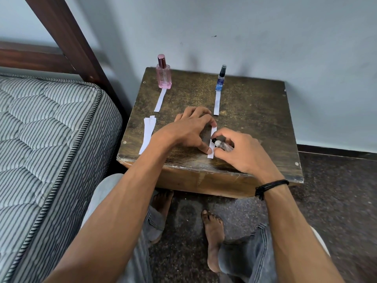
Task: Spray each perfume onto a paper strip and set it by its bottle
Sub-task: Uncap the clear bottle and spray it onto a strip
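Counter (255, 111) of scuffed dark wood against pale wall, striped mattress (51, 150) beside it, left hand (189, 129) fingers pinning strip (212, 144), right hand (236, 152) fingers gripping vial (221, 144) over it.

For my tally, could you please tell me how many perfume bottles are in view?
3: pink bottle back left, blue bottle back centre, clear bottle in the right hand. None seems hidden.
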`<state>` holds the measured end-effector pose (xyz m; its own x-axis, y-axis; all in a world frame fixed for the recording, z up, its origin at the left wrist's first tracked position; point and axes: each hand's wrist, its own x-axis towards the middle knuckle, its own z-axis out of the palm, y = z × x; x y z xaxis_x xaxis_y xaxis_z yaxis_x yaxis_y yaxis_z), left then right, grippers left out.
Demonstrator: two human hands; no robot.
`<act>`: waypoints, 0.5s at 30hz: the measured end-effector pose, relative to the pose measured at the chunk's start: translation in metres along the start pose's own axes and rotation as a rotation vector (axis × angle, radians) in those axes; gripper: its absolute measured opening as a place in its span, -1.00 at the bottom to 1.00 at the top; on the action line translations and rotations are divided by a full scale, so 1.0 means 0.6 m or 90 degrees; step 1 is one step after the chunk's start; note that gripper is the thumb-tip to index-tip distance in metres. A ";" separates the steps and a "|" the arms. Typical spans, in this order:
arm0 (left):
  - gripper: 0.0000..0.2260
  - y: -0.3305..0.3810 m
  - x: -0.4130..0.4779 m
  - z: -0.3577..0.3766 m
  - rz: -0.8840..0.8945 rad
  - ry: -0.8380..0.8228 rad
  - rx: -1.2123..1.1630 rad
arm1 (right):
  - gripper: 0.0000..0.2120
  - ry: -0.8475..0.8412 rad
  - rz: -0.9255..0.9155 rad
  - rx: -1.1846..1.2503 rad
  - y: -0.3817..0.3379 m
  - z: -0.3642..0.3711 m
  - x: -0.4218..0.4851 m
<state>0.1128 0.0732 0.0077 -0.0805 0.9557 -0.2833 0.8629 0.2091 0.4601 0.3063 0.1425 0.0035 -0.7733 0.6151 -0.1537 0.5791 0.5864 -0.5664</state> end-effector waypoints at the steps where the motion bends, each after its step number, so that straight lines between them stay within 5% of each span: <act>1: -0.31 0.000 0.000 0.000 0.000 0.000 0.000 | -0.66 0.004 -0.006 -0.008 0.000 0.002 0.001; 15: -0.31 0.000 0.000 0.001 -0.007 -0.003 -0.002 | -0.66 0.015 -0.006 -0.010 -0.002 0.007 0.005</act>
<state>0.1130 0.0731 0.0074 -0.0879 0.9521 -0.2928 0.8605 0.2206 0.4592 0.3024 0.1416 0.0004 -0.7723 0.6219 -0.1299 0.5763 0.5996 -0.5553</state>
